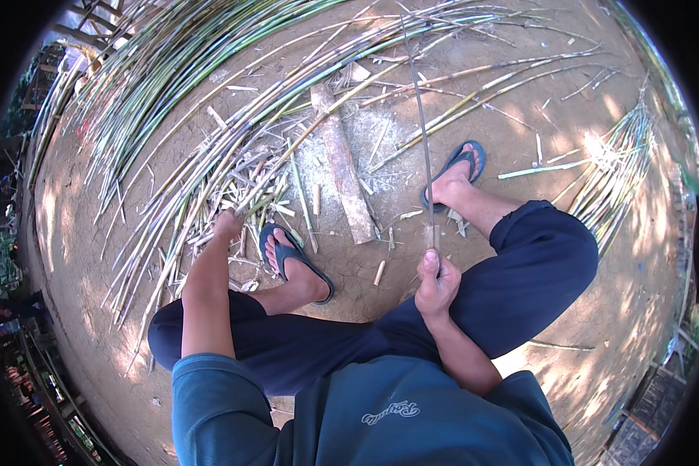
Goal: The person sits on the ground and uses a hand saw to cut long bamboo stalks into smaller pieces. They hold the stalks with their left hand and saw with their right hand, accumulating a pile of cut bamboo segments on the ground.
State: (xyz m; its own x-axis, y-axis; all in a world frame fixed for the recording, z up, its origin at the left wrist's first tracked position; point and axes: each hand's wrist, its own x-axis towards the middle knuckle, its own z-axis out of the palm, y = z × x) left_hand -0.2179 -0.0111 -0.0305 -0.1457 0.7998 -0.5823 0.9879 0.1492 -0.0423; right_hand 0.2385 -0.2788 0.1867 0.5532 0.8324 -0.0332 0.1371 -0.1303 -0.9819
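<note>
Smooth green bamboo canes (210, 101), rough wood plank (342, 167), matt cracked dirt ground (481, 101)

We see bare, cracked earth (575, 101) carrying everything — dappled with sun and shade. On it lie long bamboo canes (171, 85) fanned in a thick sheaf at upper left, a flat wooden plank (342, 167) near the middle, short cut offcuts (276, 198) littered beside it, and a smaller bundle of thin stalks (617, 167) at right — all resting directly on the dirt
</note>
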